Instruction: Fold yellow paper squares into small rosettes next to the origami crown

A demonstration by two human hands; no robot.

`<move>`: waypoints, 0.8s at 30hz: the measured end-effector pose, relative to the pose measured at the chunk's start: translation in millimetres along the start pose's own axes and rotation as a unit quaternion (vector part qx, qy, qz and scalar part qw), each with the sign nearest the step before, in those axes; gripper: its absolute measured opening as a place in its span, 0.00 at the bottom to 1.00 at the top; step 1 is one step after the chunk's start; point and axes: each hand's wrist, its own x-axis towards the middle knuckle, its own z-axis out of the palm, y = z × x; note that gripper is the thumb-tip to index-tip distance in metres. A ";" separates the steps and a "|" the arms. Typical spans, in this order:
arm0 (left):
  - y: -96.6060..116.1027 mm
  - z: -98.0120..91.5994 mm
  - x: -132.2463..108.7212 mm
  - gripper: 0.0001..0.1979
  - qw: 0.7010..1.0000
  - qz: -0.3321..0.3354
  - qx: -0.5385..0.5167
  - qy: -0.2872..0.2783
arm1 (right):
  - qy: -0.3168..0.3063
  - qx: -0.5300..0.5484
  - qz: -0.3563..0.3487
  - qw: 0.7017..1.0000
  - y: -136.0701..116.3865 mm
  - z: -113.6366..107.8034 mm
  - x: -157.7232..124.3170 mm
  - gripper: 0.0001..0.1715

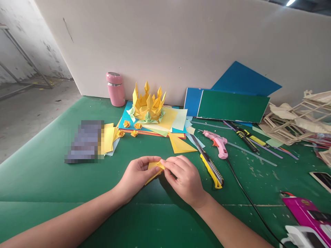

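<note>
A small folded piece of yellow paper (152,176) is pinched between both hands above the green table. My left hand (137,175) grips its left part, thumb on top. The fingertips of my right hand (184,177) close on its upper right corner, where a fold shows. Behind the hands stands a yellow folded-paper crown (148,109) with pale green paper leaves at its base. Several small yellow paper roses (134,133) lie in front of it. A loose yellow paper piece (181,143) rests just beyond my right hand.
A yellow utility knife (210,170) and a pink glue gun (218,143) with a black cord lie to the right. A pink flask (115,89) stands at the back. Green boards (232,106) lean on the wall. A wooden stick model (297,119) sits far right.
</note>
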 end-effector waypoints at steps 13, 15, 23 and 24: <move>-1.8 -0.4 1.1 0.24 1.000 0.015 -0.015 -0.009 | -0.005 0.100 0.087 0.991 -2.1 -1.6 0.1 0.13; -3.2 -1.9 2.3 0.22 1.000 0.019 0.008 -0.012 | -0.005 0.150 0.140 0.979 -0.6 0.2 0.3 0.10; -9.9 -1.7 4.9 0.21 0.994 0.074 0.057 -0.048 | -0.079 0.352 0.337 0.870 4.5 1.7 3.9 0.06; -11.2 -1.3 5.0 0.22 0.993 0.085 0.067 -0.046 | -0.084 0.360 0.344 0.863 4.7 1.4 4.3 0.08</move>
